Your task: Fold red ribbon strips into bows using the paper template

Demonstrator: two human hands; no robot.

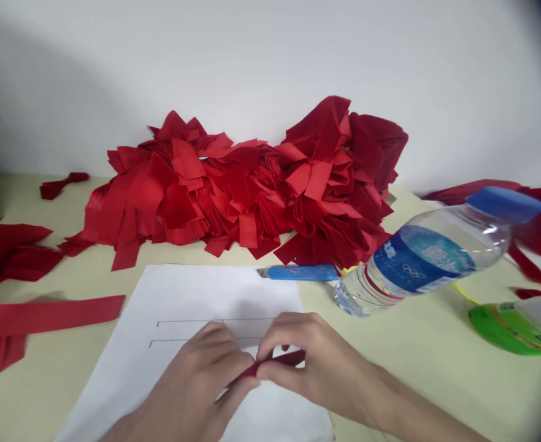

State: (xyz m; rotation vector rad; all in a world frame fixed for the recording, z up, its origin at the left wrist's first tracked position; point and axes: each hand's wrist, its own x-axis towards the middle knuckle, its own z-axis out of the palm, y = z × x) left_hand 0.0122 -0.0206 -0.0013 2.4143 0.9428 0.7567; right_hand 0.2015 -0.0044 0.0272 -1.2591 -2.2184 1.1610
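Observation:
Low in the head view, a narrow red ribbon strip (293, 358) is pinched between both hands. My left hand (206, 368) closes on its left part with thumb and fingers. Close beside it, my right hand (300, 350) grips the same strip near its middle, and one end pokes out into the right palm. Much of the strip is hidden by the fingers. Beneath the hands lies a white paper sheet (188, 294) with thin ruled lines. A blue utility knife (300, 272) rests across the sheet's far edge.
A large heap of folded red ribbon pieces (234, 196) stands against the wall. More red strips (54, 313) lie at the left. To the right are a tilted-looking water bottle (422, 258) with a blue cap and a green-labelled container (505, 328).

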